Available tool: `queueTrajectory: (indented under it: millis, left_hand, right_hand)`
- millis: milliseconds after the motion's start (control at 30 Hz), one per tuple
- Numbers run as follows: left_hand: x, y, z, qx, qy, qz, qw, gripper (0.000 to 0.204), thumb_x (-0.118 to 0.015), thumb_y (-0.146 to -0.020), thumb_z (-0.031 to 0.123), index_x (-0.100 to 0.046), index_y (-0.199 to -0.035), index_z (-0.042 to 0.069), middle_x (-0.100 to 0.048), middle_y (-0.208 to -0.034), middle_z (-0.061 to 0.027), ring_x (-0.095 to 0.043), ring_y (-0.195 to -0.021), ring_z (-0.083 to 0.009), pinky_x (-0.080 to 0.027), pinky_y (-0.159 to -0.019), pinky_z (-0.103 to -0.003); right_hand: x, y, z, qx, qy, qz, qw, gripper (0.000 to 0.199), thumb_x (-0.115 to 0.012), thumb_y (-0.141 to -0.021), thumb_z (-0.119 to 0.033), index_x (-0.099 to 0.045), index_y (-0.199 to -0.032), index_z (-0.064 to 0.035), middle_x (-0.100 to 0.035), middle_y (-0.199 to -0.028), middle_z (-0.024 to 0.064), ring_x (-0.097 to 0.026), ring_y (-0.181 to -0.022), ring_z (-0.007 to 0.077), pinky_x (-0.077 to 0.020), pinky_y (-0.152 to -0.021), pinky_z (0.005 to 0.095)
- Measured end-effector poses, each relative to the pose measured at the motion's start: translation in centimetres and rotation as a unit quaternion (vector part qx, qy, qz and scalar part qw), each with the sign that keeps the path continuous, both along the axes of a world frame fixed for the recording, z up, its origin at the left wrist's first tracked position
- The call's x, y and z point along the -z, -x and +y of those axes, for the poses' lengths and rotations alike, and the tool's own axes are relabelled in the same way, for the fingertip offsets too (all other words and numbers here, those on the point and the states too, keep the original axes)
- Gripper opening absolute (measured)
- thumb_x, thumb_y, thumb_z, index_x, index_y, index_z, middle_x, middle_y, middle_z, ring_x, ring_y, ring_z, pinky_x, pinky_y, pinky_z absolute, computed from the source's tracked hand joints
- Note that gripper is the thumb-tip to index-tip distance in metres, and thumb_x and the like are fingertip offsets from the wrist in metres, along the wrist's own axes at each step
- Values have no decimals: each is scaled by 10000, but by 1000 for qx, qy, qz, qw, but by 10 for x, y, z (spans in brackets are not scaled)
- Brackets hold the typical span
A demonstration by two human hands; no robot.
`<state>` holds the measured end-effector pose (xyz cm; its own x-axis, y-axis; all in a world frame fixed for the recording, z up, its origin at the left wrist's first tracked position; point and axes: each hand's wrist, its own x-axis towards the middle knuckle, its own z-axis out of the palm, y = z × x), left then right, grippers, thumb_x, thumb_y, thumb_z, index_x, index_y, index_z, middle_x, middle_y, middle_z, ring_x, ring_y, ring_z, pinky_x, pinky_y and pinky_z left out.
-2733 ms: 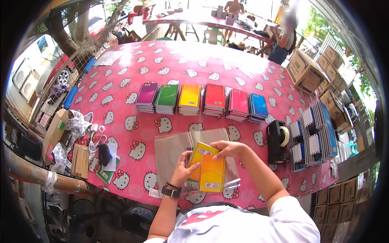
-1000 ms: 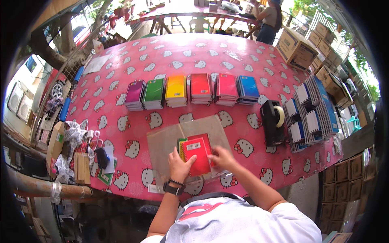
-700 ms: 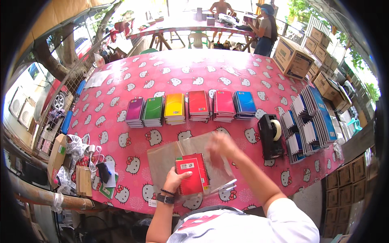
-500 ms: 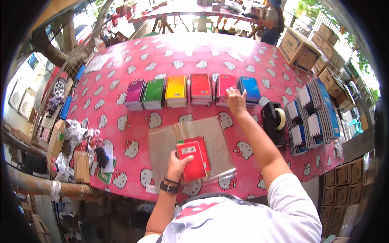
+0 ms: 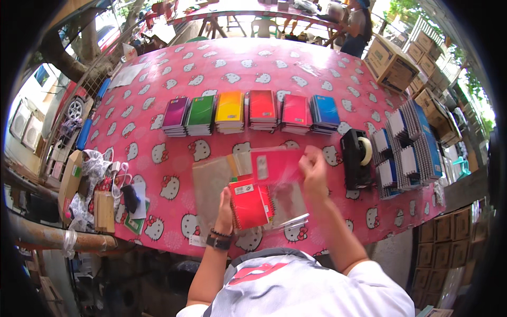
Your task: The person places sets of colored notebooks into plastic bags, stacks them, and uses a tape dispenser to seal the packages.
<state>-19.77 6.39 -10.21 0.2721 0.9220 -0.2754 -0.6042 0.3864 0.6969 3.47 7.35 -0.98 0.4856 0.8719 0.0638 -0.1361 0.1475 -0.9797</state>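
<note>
Red spiral notebooks (image 5: 250, 205), with a green edge peeking out behind them, are gripped along their left side by my left hand (image 5: 224, 214). Just above and to the right, my right hand (image 5: 313, 171) pinches the right end of a pink notebook (image 5: 280, 166), blurred by motion. Beneath both lie clear plastic sleeves (image 5: 208, 179) on the table. Beyond them runs a row of notebook stacks: purple (image 5: 175, 115), green (image 5: 200, 114), yellow (image 5: 229, 112), red (image 5: 262, 109), pink (image 5: 296, 112) and blue (image 5: 325, 112).
A black tape dispenser (image 5: 356, 158) stands right of the sleeves, beside piled spiral notebooks (image 5: 406, 150). Cables and wooden blocks (image 5: 104, 211) clutter the left edge. Cardboard boxes (image 5: 391, 63) sit at the far right. Another person (image 5: 358, 29) stands near a farther table.
My right hand has come back from the pink stack toward me, bringing a pink notebook beside the red ones. My left thumb has shifted to the red notebooks' edge.
</note>
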Motion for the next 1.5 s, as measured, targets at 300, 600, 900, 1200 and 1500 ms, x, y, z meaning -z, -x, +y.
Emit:
queueTrajectory:
  millis: [300,600,900,1200,1500]
  left_hand:
    - [6,-7,-14,10,-91,228,969,696,-515,-890,474,-293,-1337,-10,-492,-1219,-138,-490,-1104,-187,-393,-933,-303]
    - [-12,-10,-7,40,-54,188,980,875,-693,-776,400,-188,-1362,-10,-439,-1272,-166,-463,-1161,-223,-379,-980,-352]
    - [4,-17,-11,-5,-120,391,913,984,-793,-679,275,-161,-1371,-24,-402,-1299,-238,-466,-1167,-289,-388,-973,-364]
    - [-22,-13,-12,4,-111,455,884,1000,-811,-650,365,-214,-1347,-32,-503,-1217,-207,-516,-1113,-267,-415,-943,-363]
    - [-13,-10,-3,55,-9,61,997,788,-554,-831,551,-297,-1316,-15,-534,-1160,-148,-553,-1038,-199,-479,-847,-297]
  right_hand:
    - [35,-8,-44,-235,143,-3,962,199,-586,-792,-8,-532,-983,-21,-583,-846,9,-545,-769,74,-451,-676,217]
    - [-11,14,59,-524,12,-433,733,238,-653,-740,-62,-638,-972,-11,-636,-927,106,-601,-855,204,-463,-800,320]
    - [26,-221,156,155,388,-533,736,649,-747,-655,-467,-601,-1086,-4,-619,-1073,193,-584,-1023,296,-447,-888,387]
    - [-23,-139,114,91,78,-310,943,191,-637,-744,-99,-639,-911,-6,-619,-693,72,-585,-595,123,-462,-528,257]
    - [1,47,-45,-251,109,-523,807,623,-749,-670,-447,-592,-1062,10,-589,-951,164,-564,-938,302,-456,-805,383]
